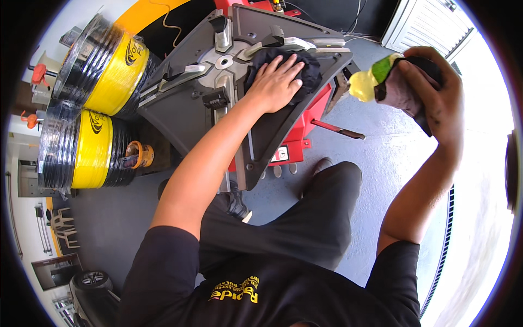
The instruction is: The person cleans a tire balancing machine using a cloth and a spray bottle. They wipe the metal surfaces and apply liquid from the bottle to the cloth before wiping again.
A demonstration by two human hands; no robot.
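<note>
My left hand (276,84) lies flat with its fingers spread, pressing on a bunched black cloth (310,76). The cloth rests on the right side of the grey metal turntable (188,111) of a tyre-changing machine. Raised to the right, beyond the turntable's edge, my right hand (438,95) is closed round a bottle-like container (400,90). This container has a dark and pinkish body, a green band and a pale yellow end pointing left; its exact kind is unclear, and my fingers cover part of it.
Metal clamps (222,34) stand up on the turntable. A red pedal lever (340,129) sticks out below it. Plastic-wrapped tyres with yellow bands (93,150) stack at the left, beside an orange tub (143,155). A white louvred door (427,24) stands at the back right.
</note>
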